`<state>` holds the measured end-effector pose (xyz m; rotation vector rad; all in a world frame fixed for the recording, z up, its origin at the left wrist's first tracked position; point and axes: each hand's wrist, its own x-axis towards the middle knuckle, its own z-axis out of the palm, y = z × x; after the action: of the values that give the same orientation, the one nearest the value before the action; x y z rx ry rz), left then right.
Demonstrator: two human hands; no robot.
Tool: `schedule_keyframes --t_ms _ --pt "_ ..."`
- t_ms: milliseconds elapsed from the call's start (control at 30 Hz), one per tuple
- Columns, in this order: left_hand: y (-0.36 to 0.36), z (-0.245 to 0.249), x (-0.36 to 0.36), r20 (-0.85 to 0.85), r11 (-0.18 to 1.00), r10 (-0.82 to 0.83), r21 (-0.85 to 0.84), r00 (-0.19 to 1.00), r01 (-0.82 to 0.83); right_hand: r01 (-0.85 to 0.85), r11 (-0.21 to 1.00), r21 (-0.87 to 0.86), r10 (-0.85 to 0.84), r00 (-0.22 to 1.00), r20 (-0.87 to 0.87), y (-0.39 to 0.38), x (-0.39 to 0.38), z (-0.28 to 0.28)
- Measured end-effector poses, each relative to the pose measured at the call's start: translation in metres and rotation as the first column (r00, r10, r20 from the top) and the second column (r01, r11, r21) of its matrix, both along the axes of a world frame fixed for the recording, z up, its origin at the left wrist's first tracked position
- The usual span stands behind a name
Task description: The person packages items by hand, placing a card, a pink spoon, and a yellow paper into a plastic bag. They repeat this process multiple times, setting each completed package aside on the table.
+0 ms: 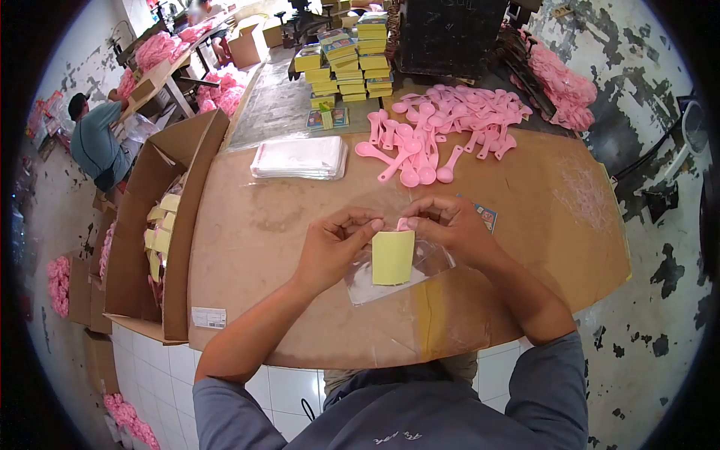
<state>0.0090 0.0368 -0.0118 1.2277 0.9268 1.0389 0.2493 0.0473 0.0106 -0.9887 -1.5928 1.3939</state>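
Note:
Over the near middle of the table lies a transparent plastic bag (365,291) with a yellow card (393,259) showing at it. My left hand (339,244) is closed in a pinch on the bag beside the card's top left corner. At the card's top edge, my right hand (448,229) pinches a pink piece (406,224), which looks like the end of a pink spoon; its rest is hidden. A small printed card (486,217) lies partly behind my right hand. Farther back spreads a pile of pink spoons (427,142).
Left of the pile is a stack of plastic bags (298,158). Bundled cards (340,56) rise in several stacks at the back. A cardboard box (174,161) holding packed yellow cards stands along the table's left edge. Beyond it, a person (101,142) sits at another table.

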Motion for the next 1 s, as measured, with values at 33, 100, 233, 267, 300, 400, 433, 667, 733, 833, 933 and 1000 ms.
schedule_keyframes --t_ms 33,100,233,267,300,400,433,667,733,833,933,1000 --pt "0.000 0.001 0.000 0.007 1.000 0.004 0.011 1.000 -0.004 0.004 1.000 0.008 -0.004 1.000 -0.012 -0.001 0.000 0.002" --pt "0.000 0.003 0.000 0.017 0.998 0.011 0.069 1.000 -0.012 0.000 1.000 0.001 0.000 0.999 -0.038 -0.002 0.001 0.005" --pt "-0.001 0.003 -0.003 -0.013 0.986 -0.014 0.167 1.000 0.016 -0.010 1.000 -0.010 0.009 0.999 -0.038 0.002 0.009 0.006" --pt "0.000 0.002 -0.005 -0.032 0.985 -0.027 0.169 0.999 0.033 -0.008 1.000 0.000 0.008 1.000 -0.024 0.003 0.011 0.004" --pt "0.001 0.001 -0.006 -0.043 0.987 -0.037 0.155 0.998 0.043 -0.008 1.000 0.001 0.008 1.000 -0.028 0.003 0.013 0.003" --pt "0.005 -0.001 -0.008 -0.067 0.991 -0.048 0.122 0.997 0.056 -0.025 1.000 0.010 0.026 0.999 -0.029 0.004 0.017 0.001" --pt "0.006 -0.004 -0.009 -0.071 0.992 -0.044 0.115 0.997 0.052 -0.039 0.999 0.014 0.040 0.999 -0.024 0.005 0.019 -0.001" --pt "0.011 -0.009 -0.009 -0.109 0.961 -0.057 0.264 0.992 0.084 -0.088 0.993 0.081 0.092 0.995 -0.044 0.015 0.025 -0.013" --pt "0.011 -0.009 -0.011 -0.154 0.976 -0.062 0.199 0.986 0.093 -0.086 0.992 0.092 0.083 0.996 0.036 0.014 0.027 -0.013" --pt "0.012 -0.012 -0.011 -0.127 0.986 -0.070 0.145 0.989 0.088 -0.084 0.989 0.126 0.075 0.994 0.076 0.016 0.029 -0.017" --pt "0.013 -0.012 -0.012 -0.068 0.987 -0.086 0.132 0.994 0.094 -0.069 0.990 0.122 0.063 0.997 0.053 0.014 0.027 -0.016" --pt "0.011 -0.008 -0.011 -0.057 0.992 -0.078 0.091 0.995 0.083 -0.066 0.993 0.101 0.061 0.997 0.049 0.011 0.025 -0.014"
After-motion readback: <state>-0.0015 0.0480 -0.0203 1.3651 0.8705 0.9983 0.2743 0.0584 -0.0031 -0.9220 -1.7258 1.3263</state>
